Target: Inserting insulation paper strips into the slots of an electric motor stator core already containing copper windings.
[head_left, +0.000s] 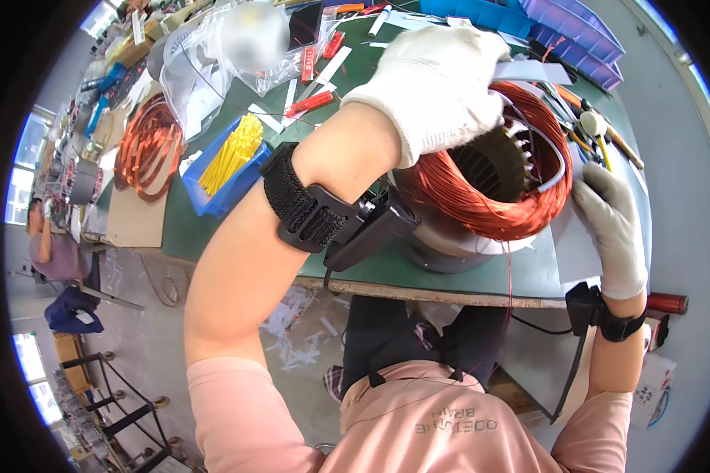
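Note:
A motor stator (pixel 442 229) stands on the green table in front of me, its grey metal body topped by a thick ring of red-brown copper windings (pixel 481 209). Slots and white insulation ends show around its inner bore. My left hand (pixel 442 87), in a white knitted glove, reaches over the far left of the windings, closed at the near end of a pale grey-white strip (pixel 532 72). Its fingertips are partly hidden. Gloved too, my right hand (pixel 614 225) lies against the right side of the windings, fingers loosely bent, with nothing visible in it.
Left of the stator is a blue bin (pixel 205 189) of yellow sleeves (pixel 233 154). Copper coils (pixel 146 150) lie farther left. Red-handled cutters (pixel 312 103) and paper scraps are beyond; purple trays (pixel 580 35) and a mallet (pixel 594 124) are at right. Another person (pixel 59 244) sits far left.

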Action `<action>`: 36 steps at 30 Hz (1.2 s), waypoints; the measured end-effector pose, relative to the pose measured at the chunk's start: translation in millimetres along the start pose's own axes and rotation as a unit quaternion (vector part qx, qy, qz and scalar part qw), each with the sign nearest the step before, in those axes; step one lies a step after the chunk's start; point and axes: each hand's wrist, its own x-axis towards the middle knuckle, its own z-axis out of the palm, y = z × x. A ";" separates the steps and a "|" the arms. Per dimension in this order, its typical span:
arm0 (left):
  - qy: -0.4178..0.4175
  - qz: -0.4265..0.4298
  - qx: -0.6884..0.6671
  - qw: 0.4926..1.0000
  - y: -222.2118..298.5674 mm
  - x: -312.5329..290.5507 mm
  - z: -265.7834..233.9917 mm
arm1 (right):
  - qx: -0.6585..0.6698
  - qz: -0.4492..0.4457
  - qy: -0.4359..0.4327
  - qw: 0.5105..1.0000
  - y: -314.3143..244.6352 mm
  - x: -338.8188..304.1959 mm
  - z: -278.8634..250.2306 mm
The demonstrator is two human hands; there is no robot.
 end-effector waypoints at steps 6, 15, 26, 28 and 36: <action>-0.103 -0.036 -0.208 0.972 -18.4 17.4 -4.9 | 0.025 0.063 0.107 0.992 -13.6 -1.1 20.4; -0.035 0.254 0.137 0.957 -41.0 22.8 38.3 | -0.087 0.018 0.136 0.987 -25.7 5.0 30.6; -0.071 0.194 0.068 0.976 -27.6 17.6 27.5 | -0.049 -0.023 0.158 0.986 -20.2 8.8 34.5; -0.018 0.242 0.129 0.962 -21.8 16.9 27.8 | -0.082 -0.021 0.150 0.985 -19.9 -1.9 28.3; -0.037 0.006 -0.282 0.959 -25.3 7.8 21.5 | -0.035 -0.005 0.136 0.990 -18.1 6.7 27.6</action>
